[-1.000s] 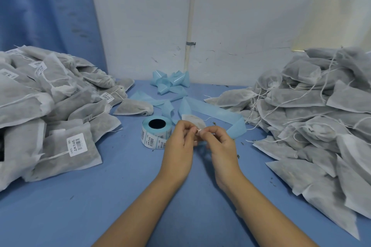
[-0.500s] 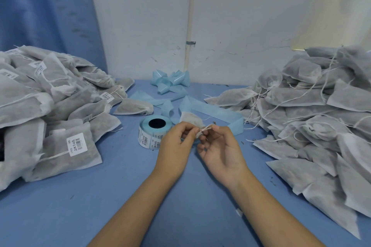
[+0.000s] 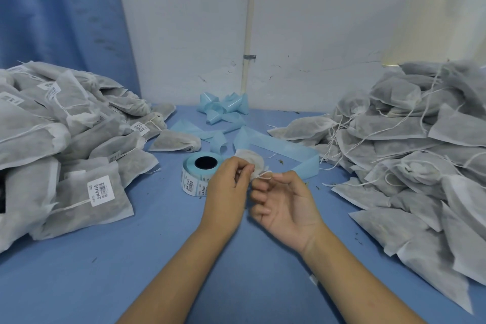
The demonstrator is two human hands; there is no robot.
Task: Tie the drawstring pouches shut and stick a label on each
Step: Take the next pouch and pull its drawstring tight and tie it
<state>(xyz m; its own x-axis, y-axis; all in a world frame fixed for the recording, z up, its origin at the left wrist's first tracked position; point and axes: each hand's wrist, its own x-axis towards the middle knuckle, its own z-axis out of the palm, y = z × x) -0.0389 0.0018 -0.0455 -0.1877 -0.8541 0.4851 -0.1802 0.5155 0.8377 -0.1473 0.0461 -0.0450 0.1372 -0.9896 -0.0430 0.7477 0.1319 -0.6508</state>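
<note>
Currently, fingers of the left hand (image 3: 226,189) are pinching the pouch (image 3: 253,162) neck; right hand (image 3: 286,208) fingers are pinching its string (image 3: 265,176), just right of the label roll (image 3: 200,173) on the counter (image 3: 157,258).

There's only the one camera, worn on the person's head, looking forward and down across the blue surface (image 3: 105,284) toward the white wall (image 3: 184,34) at the back. It sits close: both forearms run up from the bottom edge, with the left hand (image 3: 226,192) and right hand (image 3: 286,205) near mid-frame. The wide lens also takes in the left pile (image 3: 65,139) and right pile (image 3: 407,139) of pouches.
</note>
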